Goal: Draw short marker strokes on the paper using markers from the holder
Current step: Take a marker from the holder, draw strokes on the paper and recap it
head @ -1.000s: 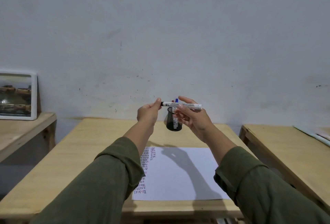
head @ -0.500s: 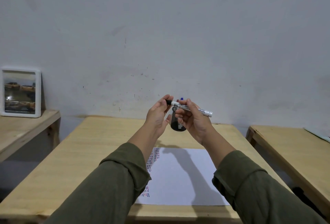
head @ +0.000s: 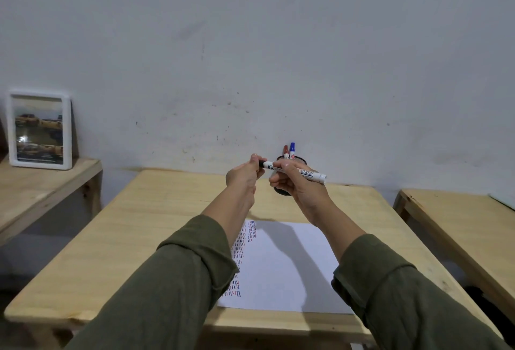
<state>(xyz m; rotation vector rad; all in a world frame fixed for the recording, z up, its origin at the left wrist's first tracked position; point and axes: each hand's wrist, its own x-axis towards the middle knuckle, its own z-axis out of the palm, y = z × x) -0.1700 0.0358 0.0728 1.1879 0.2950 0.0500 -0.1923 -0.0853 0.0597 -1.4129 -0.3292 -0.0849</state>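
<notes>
White-barrelled, with a black cap at its left end, the marker point(head: 295, 170) is held level in the air above the far half of the wooden table point(head: 156, 227), tilted slightly down toward the right. The right hand point(head: 301, 189) grips the barrel near its middle, fingers wrapped over the top. The left hand point(head: 243, 178) pinches the black cap point(head: 262, 163) between thumb and fingertips; cap and barrel look joined, though whether a gap has opened between them cannot be told. Both hands are close together, almost touching, with olive-green sleeves pushed back on the forearms.

Just behind the right hand stands the dark round holder point(head: 289, 160), mostly hidden, near the table's far edge. Two capped markers stand upright in it: a red marker point(head: 286, 151) and, just beside it on the right, a blue marker point(head: 292, 149).

Nearer the person, the white paper point(head: 287, 271) lies flat on the table, with columns of short red and blue strokes point(head: 245, 241) along its left side; the rest is bare and crossed by arm shadows.

To the left a white-framed picture point(head: 40, 129) leans against the grey wall on a wooden side table point(head: 41, 190). Another wooden table point(head: 459, 218) stands to the right.
</notes>
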